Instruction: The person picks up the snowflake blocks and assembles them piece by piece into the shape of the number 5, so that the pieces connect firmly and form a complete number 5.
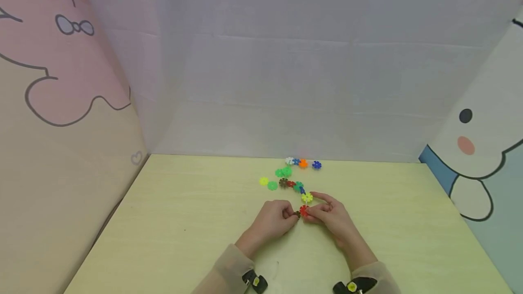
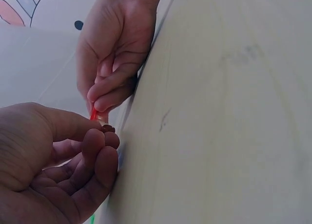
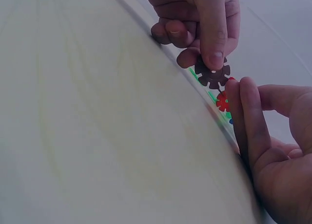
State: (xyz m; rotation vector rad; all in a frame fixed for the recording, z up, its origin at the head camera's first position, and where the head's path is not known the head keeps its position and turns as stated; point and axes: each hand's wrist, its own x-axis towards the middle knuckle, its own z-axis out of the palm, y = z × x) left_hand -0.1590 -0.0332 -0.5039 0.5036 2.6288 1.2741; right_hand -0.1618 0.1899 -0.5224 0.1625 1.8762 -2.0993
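Note:
My left hand (image 1: pixel 274 218) pinches a dark brown snowflake disc (image 3: pixel 210 80), a flat plastic piece with notches round its rim. Close by, my right hand (image 1: pixel 333 218) holds a red snowflake disc (image 1: pixel 304 211) between thumb and fingers. The two discs meet edge to edge; whether their notches interlock I cannot tell. Just beyond the red piece is a yellow disc (image 1: pixel 307 197), near my right index finger. From it a chain runs back and left through a dark blue disc (image 1: pixel 302 190), a green disc (image 1: pixel 298 186), another red disc (image 1: pixel 290 184) and a brown disc (image 1: pixel 283 183).
Loose green discs (image 1: pixel 272 186) and a yellow-green disc (image 1: pixel 263 181) lie left of the chain. Farther back are white (image 1: pixel 289 161), orange (image 1: pixel 303 163) and blue (image 1: pixel 316 165) discs. A pale curtain (image 1: pixel 261 80) hangs behind the wooden table (image 1: pixel 184 248).

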